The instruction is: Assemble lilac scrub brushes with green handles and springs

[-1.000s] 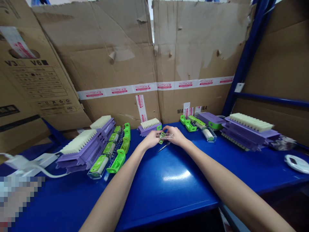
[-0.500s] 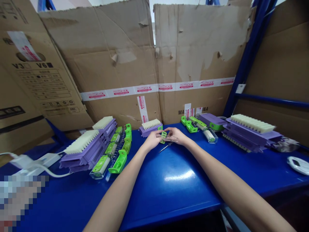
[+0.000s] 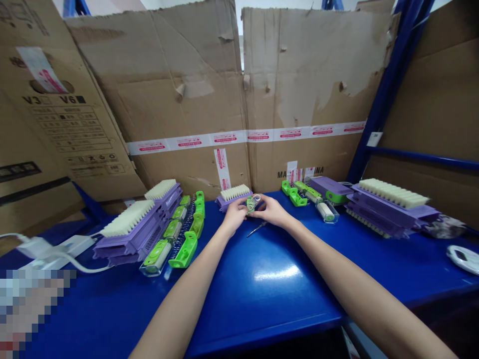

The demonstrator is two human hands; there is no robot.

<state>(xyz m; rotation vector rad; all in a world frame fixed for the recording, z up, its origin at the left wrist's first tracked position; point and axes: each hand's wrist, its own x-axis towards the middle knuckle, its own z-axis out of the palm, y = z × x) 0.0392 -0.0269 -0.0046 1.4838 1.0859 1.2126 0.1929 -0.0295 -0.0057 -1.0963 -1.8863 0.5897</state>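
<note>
Over the blue tabletop, my left hand is closed on a small green plastic piece. My right hand pinches a metal coil spring. The spring stands tilted upward in front of the green piece, covering part of it; whether its end is seated there I cannot tell. Just below the fingers lies a slim, pointed tool with a metal shaft. A purple block with cream bristles sits behind my left hand.
Stacked purple bristled blocks stand left and right. Green brackets line up beside springs and clear-cased green parts. A white power strip is at far left, a white oval device at far right. Cardboard walls the back.
The spring has swung from lying sideways towards the right to standing tilted upward by the green piece. My right hand has shifted slightly left, closer to my left hand.
</note>
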